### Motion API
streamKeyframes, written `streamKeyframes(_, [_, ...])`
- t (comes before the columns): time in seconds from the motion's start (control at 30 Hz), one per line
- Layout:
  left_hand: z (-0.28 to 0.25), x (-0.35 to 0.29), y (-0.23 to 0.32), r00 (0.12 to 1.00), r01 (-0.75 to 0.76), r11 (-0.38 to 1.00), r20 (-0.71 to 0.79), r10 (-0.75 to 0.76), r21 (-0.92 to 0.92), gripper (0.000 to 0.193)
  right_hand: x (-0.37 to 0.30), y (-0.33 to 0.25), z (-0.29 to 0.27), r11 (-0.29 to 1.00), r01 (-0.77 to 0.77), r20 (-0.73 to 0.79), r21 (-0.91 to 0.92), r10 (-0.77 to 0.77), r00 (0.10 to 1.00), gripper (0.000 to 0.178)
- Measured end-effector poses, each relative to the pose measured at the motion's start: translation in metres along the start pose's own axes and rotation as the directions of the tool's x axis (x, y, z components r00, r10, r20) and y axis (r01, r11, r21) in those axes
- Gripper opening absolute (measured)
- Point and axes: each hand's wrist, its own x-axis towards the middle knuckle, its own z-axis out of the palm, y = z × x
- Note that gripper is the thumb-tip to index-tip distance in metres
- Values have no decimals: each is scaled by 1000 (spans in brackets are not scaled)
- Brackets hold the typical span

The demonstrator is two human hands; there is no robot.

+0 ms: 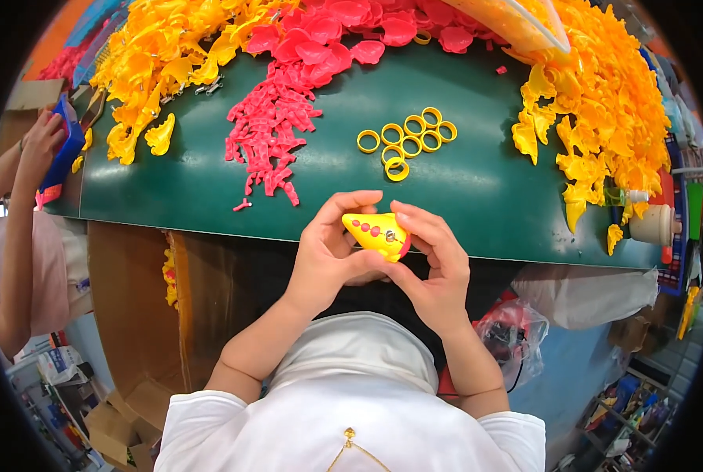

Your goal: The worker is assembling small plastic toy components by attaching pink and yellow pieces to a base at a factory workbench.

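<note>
Between my two hands, just over the table's near edge, is a small yellow plastic toy (371, 228) with red dots along its side, a dark-ringed eye and a red part at its right end. My left hand (325, 248) grips its left side, thumb below and fingers curled behind. On the other side my right hand (434, 256) holds the red end between thumb and fingers. Part of the toy's underside is hidden by my thumbs. Beyond my hands, several yellow rings (412, 145) lie grouped on the green table (186, 177).
Small red pieces (269, 130) trail down from a heap of red shells (320, 43). Yellow shell parts pile up at the left (158, 59) and right (611, 118). A cardboard box (135, 291) stands below the left edge. At far left another person's hand (43, 138) holds a blue tray (70, 141).
</note>
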Motion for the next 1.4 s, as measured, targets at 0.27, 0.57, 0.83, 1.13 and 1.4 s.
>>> streamKeyframes(0.27, [-4,-2,-7,976,-211,959,95,196,187,33,2,-12,0,902,-58,4,428,62,998,34])
streamKeyframes(0.57, [5,-3,2,922,-387,819,168,349,423,30,2,3,-6,712,-90,21,696,106,994,19])
streamKeyframes(0.83, [0,11,4,942,-335,825,176,286,456,36,8,-7,-25,949,-237,136,210,211,968,66])
streamKeyframes(1.13, [6,64,-2,746,-355,-296,459,483,887,40,25,21,-55,681,-239,-15,692,344,939,60])
streamKeyframes(1.4, [4,32,-9,858,-379,-76,381,343,922,41,22,26,-44,843,-198,-50,500,256,965,58])
